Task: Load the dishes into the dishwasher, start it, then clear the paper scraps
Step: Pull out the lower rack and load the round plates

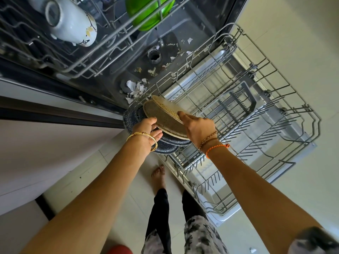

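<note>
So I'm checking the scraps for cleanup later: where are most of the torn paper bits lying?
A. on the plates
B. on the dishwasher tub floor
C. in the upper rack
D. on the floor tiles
B: the paper scraps lie scattered across the tub floor, behind the pulled-out lower rack.

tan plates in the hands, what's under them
Dark blue plates lie stacked beneath the tan plates; only their rims show. How many, and the left hand's fingers underneath, are hidden.

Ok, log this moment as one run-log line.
phase: loading | left hand: holds plates | right hand: holds plates | lower rack: out | paper scraps: uncleared
</note>
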Available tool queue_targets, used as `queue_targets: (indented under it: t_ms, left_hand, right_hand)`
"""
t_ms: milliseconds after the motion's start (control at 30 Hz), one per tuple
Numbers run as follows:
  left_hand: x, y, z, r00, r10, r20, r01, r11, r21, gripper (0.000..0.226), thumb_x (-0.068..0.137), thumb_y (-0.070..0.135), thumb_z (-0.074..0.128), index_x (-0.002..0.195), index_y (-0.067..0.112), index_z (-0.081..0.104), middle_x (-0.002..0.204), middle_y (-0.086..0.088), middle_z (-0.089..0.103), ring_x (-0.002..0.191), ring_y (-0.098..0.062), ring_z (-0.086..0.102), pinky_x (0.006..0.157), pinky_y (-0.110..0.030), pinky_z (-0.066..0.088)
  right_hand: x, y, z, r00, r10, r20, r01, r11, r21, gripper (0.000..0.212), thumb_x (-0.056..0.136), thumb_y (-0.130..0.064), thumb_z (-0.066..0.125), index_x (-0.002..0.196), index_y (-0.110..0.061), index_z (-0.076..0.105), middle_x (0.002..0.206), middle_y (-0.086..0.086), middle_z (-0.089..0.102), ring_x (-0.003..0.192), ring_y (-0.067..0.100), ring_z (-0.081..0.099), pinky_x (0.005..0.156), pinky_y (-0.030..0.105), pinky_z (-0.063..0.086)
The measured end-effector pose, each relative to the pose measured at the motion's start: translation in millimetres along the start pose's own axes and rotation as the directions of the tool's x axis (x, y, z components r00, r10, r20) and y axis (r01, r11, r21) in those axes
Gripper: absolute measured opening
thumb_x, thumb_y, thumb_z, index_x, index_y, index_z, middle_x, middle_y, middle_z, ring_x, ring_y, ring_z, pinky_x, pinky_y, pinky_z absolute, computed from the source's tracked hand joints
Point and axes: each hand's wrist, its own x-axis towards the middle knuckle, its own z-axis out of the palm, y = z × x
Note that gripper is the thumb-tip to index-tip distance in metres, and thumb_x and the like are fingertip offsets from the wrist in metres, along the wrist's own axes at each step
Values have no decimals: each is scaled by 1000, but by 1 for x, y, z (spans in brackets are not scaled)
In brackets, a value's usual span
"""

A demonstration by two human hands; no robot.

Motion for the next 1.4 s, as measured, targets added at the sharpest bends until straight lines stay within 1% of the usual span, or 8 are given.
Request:
queue_targets:
  t_ms: [167, 333, 500, 600, 800, 967, 1033, 1400]
  left_hand:
    - [-1, -1, -1, 1000, 9, 4, -9, 1000, 24, 36, 95, 14, 49, 127, -1, 48, 123, -14, 51, 120, -30, 51, 82, -32, 45]
    - [-1, -2, -3, 1000, -5, 10, 5, 1000, 0, 18, 94, 14, 50, 108, 3, 51, 95, -6, 53, 118, -30, 53, 80, -31, 45]
    - [-3, -1, -1, 1000, 0, 9, 0, 1000, 6, 35, 95, 14, 49, 126, -1, 48, 119, -12, 52, 120, -31, 51, 82, -33, 45]
    - [-4, -2, -2, 1000, 1, 6, -1, 1000, 13, 35, 95, 14, 49, 126, -1, 48, 129, -13, 51, 120, -31, 51, 82, -33, 45]
    - [-6, -3, -3, 1000, -19, 3, 19, 1000, -2, 12, 94, 14, 50, 84, 8, 52, 87, -2, 51, 118, -30, 53, 81, -31, 45]
    - [-6, -3, -3, 1000, -2, 9, 2, 1000, -2, 16, 95, 14, 49, 106, 4, 54, 86, -2, 51, 119, -31, 52, 82, -31, 45]
    - [-6, -4, -3, 1000, 10, 9, -10, 1000, 7, 30, 95, 14, 49, 122, 1, 52, 96, -5, 55, 119, -31, 52, 81, -31, 45]
    - [-5, -3, -8, 999, 20, 29, -20, 1000, 13, 38, 98, 21, 42, 130, 0, 45, 136, -14, 48, 122, -31, 50, 85, -32, 43]
  right_hand:
    - [4, -5, -1, 997, 41, 59, -41, 999, -12, 50, 100, -21, 41, 146, -19, 21, 133, 4, 53, 75, 20, 64, 67, 31, 55]
    - [-19, -1, 4, 908, -75, -412, 98, 994, 37, 43, 61, -8, 84, 101, -4, 70, 83, 6, 74, 27, 13, 48, 29, 16, 40]
    - [-16, 0, -6, 885, 112, -452, -63, 991, 121, 31, 77, -19, 53, 99, -6, 70, 68, 4, 71, 29, 20, 52, 28, 24, 41]
    - [-9, -4, -12, 928, 43, -369, 5, 992, 127, 30, 72, -7, 70, 101, -1, 69, 66, 10, 70, 33, 23, 55, 34, 26, 44]
    - [-11, -5, -7, 947, 6, -320, 42, 988, 146, 43, 63, -7, 83, 102, 1, 68, 68, 10, 71, 28, 18, 50, 33, 21, 42]
    - [-5, -8, -15, 1000, 20, 9, -21, 999, 43, 43, 98, -19, 43, 139, -12, 36, 102, 5, 68, 70, 21, 65, 59, 24, 47]
    - [4, -10, -17, 999, 29, 18, -30, 999, 44, 41, 101, -22, 33, 141, -15, 29, 86, 0, 61, 73, 19, 60, 62, 25, 44]
    - [49, -9, -4, 963, 62, 261, -62, 998, -6, 73, 84, -62, 45, 144, -24, 28, 111, 9, 61, 102, 27, 57, 73, 30, 42]
